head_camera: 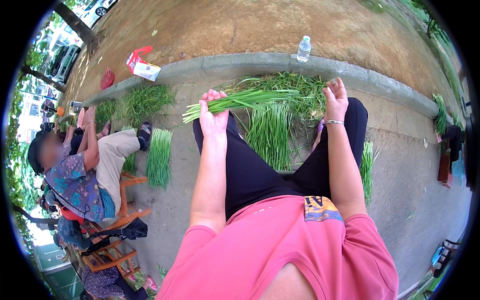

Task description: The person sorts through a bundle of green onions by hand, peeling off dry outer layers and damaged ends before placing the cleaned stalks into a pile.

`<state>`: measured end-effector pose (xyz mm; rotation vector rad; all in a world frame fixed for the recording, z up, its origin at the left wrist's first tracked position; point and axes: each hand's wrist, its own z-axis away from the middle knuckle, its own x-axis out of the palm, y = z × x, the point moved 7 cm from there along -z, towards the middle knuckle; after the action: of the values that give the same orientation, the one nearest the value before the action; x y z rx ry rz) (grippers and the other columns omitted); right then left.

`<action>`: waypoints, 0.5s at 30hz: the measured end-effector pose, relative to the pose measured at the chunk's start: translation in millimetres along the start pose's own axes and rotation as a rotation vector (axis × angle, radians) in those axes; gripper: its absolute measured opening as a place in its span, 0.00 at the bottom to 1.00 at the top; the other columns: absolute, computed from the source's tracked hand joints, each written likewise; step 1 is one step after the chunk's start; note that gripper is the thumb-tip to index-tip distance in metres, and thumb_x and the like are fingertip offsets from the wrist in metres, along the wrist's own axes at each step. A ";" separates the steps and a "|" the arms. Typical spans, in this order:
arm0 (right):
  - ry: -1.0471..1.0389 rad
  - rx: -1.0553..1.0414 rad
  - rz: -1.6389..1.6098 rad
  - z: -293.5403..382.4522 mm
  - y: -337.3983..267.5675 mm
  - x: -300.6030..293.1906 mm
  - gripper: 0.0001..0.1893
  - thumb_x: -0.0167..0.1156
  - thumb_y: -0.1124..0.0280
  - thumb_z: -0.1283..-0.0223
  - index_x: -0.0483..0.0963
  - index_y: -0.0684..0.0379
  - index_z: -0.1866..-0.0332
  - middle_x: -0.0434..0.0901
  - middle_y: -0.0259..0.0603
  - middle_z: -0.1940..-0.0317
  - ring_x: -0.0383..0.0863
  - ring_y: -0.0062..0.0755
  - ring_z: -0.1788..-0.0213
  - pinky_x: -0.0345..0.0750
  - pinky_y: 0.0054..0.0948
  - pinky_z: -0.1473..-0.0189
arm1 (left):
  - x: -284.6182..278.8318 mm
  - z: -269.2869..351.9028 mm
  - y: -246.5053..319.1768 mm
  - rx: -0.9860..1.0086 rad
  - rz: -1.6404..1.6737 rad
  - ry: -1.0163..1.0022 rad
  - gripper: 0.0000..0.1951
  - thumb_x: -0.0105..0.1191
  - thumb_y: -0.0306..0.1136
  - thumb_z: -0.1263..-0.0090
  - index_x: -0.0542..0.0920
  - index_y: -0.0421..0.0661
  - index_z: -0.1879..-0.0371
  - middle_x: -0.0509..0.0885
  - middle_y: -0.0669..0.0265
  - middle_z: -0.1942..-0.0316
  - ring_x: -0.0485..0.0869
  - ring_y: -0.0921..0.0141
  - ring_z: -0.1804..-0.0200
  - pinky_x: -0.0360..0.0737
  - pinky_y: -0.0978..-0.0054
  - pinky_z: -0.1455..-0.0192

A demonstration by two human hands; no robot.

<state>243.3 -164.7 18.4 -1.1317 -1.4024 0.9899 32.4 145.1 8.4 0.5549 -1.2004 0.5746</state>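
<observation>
Across the upturned palm of my left hand (214, 114) lies a bunch of garlic chives (247, 99), pale stem ends pointing left and green tips to the right. My right hand (336, 96) is raised apart from the bunch, above my right knee, fingers half bent; a blur at the fingertips hides whether they pinch something small. Between my legs a larger pile of chives (269, 137) rests on the ground. Beyond it, loose leaves and trimmings (288, 88) are heaped against the concrete kerb (255, 62).
A water bottle (304, 49) stands at the kerb, with a white and red bag (144, 67) farther left. More chives (159, 157) lie on the pavement at left and beside my right thigh (366, 168). A seated person (78, 176) works nearby, beside wooden chairs (129, 217).
</observation>
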 end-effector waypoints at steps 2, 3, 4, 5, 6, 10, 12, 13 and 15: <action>-0.011 -0.090 0.094 0.1 -8.1 1.7 0.26 0.53 0.83 0.46 0.61 0.63 0.39 0.62 0.44 0.40 0.63 0.31 0.40 0.68 0.27 0.45 | -0.7 -1.1 -0.1 -0.013 0.015 -0.005 0.16 0.31 0.43 0.27 0.69 0.44 0.66 0.78 0.60 0.63 0.79 0.65 0.62 0.75 0.57 0.49; -0.049 -0.099 0.154 0.0 -13.1 3.0 0.27 0.53 0.84 0.46 0.59 0.63 0.38 0.57 0.44 0.37 0.58 0.32 0.36 0.64 0.29 0.41 | -0.7 -1.0 0.5 -0.010 0.012 -0.009 0.17 0.31 0.43 0.27 0.69 0.44 0.66 0.78 0.60 0.63 0.79 0.65 0.62 0.75 0.57 0.49; -0.088 -0.108 0.213 0.4 -16.3 5.4 0.29 0.53 0.84 0.47 0.58 0.63 0.37 0.53 0.44 0.34 0.52 0.33 0.32 0.61 0.30 0.38 | -0.8 -0.7 1.0 -0.007 0.008 -0.014 0.17 0.31 0.43 0.27 0.69 0.44 0.66 0.78 0.60 0.63 0.79 0.65 0.62 0.75 0.56 0.49; -0.065 -0.085 0.138 1.2 -14.9 5.0 0.28 0.54 0.83 0.47 0.59 0.63 0.38 0.56 0.44 0.36 0.56 0.33 0.35 0.63 0.29 0.39 | -0.8 -0.4 1.6 -0.004 0.005 -0.019 0.17 0.30 0.43 0.27 0.69 0.43 0.66 0.78 0.60 0.63 0.79 0.65 0.62 0.75 0.56 0.49; -0.039 -0.063 0.064 1.5 -12.9 3.8 0.27 0.54 0.83 0.46 0.60 0.64 0.39 0.60 0.44 0.38 0.60 0.32 0.37 0.64 0.28 0.41 | -0.9 -0.7 0.8 -0.004 0.010 -0.014 0.17 0.30 0.43 0.27 0.69 0.43 0.66 0.78 0.59 0.63 0.79 0.65 0.62 0.75 0.56 0.49; 0.007 0.055 -0.033 -0.9 -3.7 -4.5 0.17 0.57 0.80 0.46 0.69 0.66 0.49 0.76 0.42 0.55 0.76 0.24 0.55 0.74 0.20 0.56 | -3.3 -3.5 2.0 -0.010 0.037 -0.011 0.18 0.30 0.44 0.27 0.70 0.42 0.66 0.78 0.60 0.63 0.79 0.64 0.59 0.72 0.55 0.47; -0.020 0.082 0.028 3.1 -4.9 -4.1 0.11 0.58 0.77 0.46 0.73 0.66 0.56 0.79 0.38 0.66 0.77 0.19 0.66 0.74 0.16 0.67 | -4.5 -3.9 1.7 -0.009 0.036 0.010 0.18 0.30 0.44 0.27 0.69 0.42 0.65 0.78 0.60 0.63 0.79 0.64 0.59 0.72 0.54 0.47; -0.033 0.095 0.058 5.2 -6.4 -2.6 0.09 0.59 0.76 0.46 0.74 0.65 0.60 0.80 0.36 0.71 0.77 0.17 0.71 0.74 0.14 0.72 | -4.3 -3.0 1.0 -0.005 0.026 0.035 0.17 0.30 0.44 0.27 0.69 0.43 0.65 0.78 0.60 0.63 0.79 0.64 0.60 0.73 0.55 0.49; 0.003 0.068 0.007 4.4 -5.5 -3.7 0.06 0.60 0.74 0.46 0.76 0.64 0.65 0.79 0.34 0.76 0.74 0.15 0.78 0.71 0.14 0.79 | -4.0 -2.4 0.3 -0.005 0.020 0.055 0.17 0.30 0.44 0.27 0.69 0.44 0.65 0.78 0.59 0.63 0.79 0.64 0.62 0.75 0.55 0.50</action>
<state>238.4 -169.5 22.4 -1.0885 -1.3536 1.0333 32.8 146.4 3.9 0.5204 -1.1558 0.6003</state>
